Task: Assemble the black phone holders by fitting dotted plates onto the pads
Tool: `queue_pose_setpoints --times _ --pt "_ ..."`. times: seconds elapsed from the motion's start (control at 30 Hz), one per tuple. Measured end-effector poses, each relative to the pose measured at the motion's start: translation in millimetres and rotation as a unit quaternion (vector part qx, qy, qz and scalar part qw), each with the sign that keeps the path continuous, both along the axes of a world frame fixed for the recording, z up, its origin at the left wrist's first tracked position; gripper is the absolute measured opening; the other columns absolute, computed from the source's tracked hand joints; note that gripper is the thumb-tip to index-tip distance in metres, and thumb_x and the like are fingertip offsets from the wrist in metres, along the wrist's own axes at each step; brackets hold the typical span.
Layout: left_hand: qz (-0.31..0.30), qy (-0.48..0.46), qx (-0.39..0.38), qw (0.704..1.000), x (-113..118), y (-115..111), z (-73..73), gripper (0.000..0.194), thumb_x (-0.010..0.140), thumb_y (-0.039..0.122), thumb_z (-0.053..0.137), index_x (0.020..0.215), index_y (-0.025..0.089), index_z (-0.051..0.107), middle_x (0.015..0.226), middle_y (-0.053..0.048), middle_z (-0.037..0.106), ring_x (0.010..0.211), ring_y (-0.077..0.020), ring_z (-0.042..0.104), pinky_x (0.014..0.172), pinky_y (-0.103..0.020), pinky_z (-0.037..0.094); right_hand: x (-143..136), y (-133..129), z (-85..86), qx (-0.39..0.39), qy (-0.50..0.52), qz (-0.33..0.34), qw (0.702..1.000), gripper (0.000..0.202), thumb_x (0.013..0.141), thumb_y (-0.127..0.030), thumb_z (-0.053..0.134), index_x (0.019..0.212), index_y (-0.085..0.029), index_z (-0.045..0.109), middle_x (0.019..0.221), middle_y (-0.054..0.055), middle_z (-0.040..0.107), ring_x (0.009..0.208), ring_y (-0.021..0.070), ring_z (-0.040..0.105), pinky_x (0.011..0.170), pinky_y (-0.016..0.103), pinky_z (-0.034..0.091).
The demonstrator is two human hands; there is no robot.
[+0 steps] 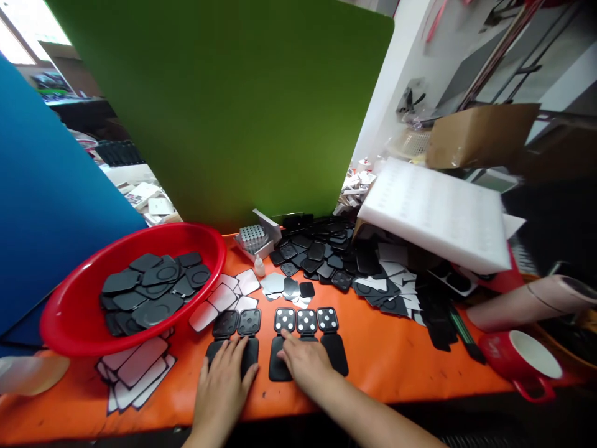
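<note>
On the orange table, several open black cases stand in a row, each a small square lid part joined to a larger black panel. My left hand (pixel 222 379) lies flat with fingers spread over the left black panels (pixel 250 356). Above its fingertips are two dark squares (pixel 249 322) with faint dots. My right hand (pixel 305 361) rests on the panels of the right group, fingers partly bent, its fingertips near the left panel (pixel 278 368); whether it grips anything is hidden. Three squares with white dots (pixel 306 320) line up above it. A bare black panel (pixel 334 354) shows at its right.
A red basin (pixel 65 320) of black pieces stands at left, with pink-white sheets (pixel 140 367) beside it. Behind are a small bottle (pixel 259 266), a tube box (pixel 254 239) and heaped black pieces (pixel 321 249). At right are a red mug (pixel 501 358) and a pink flask (pixel 522 306).
</note>
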State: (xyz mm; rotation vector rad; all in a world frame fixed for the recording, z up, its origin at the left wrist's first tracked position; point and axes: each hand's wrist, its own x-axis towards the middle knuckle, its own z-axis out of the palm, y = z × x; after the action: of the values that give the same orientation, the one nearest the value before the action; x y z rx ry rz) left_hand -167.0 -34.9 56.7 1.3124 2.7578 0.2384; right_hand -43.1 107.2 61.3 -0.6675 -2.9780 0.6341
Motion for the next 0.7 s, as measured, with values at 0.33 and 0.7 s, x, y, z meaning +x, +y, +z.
queue_pose_setpoints --times 0.33,0.7 --pt "0.159 -0.311 0.288 0.892 -0.3 10.9 12.0 0.059 0.069 0.035 0.054 0.124 0.020 0.037 0.094 -0.006 0.055 0.086 -0.0231 0.056 0.078 -0.037 0.044 10.6 -2.9 29.5 -0.153 0.132 -0.103 0.974 0.036 0.090 -0.036 0.025 0.080 -0.019 0.055 0.069 0.002 0.059 0.065 0.0130 0.054 0.057 0.021 0.033" --pt "0.137 -0.644 0.271 0.702 28.4 16.9 63.5 0.045 0.055 0.009 0.048 0.097 0.016 0.060 0.082 -0.001 0.067 0.078 -0.0200 0.058 0.069 -0.027 0.044 14.7 -17.3 73.7 -0.213 0.146 -0.073 0.963 0.019 0.088 -0.028 0.035 0.089 -0.023 0.053 0.086 0.000 0.058 0.080 0.0130 0.052 0.069 0.022 0.035"
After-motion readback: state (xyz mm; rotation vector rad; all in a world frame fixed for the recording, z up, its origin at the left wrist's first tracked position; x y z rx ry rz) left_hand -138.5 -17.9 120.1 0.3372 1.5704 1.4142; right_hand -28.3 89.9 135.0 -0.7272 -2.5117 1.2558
